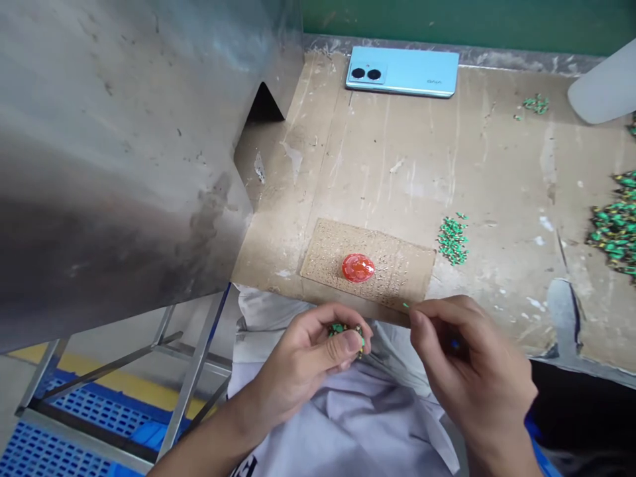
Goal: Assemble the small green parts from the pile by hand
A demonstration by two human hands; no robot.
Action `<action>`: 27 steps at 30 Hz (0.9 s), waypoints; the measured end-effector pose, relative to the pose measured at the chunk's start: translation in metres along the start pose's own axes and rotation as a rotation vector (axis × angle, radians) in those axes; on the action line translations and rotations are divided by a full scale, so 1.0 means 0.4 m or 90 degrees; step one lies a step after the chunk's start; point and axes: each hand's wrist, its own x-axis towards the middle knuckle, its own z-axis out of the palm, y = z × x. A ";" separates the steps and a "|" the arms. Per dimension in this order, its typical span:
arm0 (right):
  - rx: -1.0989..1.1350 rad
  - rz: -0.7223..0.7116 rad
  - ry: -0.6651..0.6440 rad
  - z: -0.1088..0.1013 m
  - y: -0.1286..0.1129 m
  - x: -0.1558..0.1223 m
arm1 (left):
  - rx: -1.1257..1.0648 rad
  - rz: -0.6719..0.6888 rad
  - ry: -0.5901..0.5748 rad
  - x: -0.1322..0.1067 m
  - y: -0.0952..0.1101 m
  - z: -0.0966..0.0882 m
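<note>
1. The left hand, low in the centre of the frame, has its fingers curled around a small clutch of green pieces; keep that cupped grip loose enough that one piece can be drawn out without spilling the rest.
2. The right hand, lower right, pinches a single green piece between thumb and forefinger at the near edge of the perforated board; hold it by its very end.
3. The board lies on the table at centre, with a red dome on it; approach the holes squarely.
4. Spare green heaps lie right of the board, within reach.
</note>
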 end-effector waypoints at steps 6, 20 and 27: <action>-0.271 -0.211 -0.046 -0.019 0.051 0.035 | 0.227 0.034 0.042 -0.004 -0.006 -0.003; -0.255 -0.313 -0.154 -0.050 0.082 0.042 | 0.362 0.001 -0.012 -0.010 -0.003 0.014; -0.146 -0.288 -0.205 -0.062 0.099 0.060 | 0.360 0.011 -0.005 -0.005 -0.005 0.017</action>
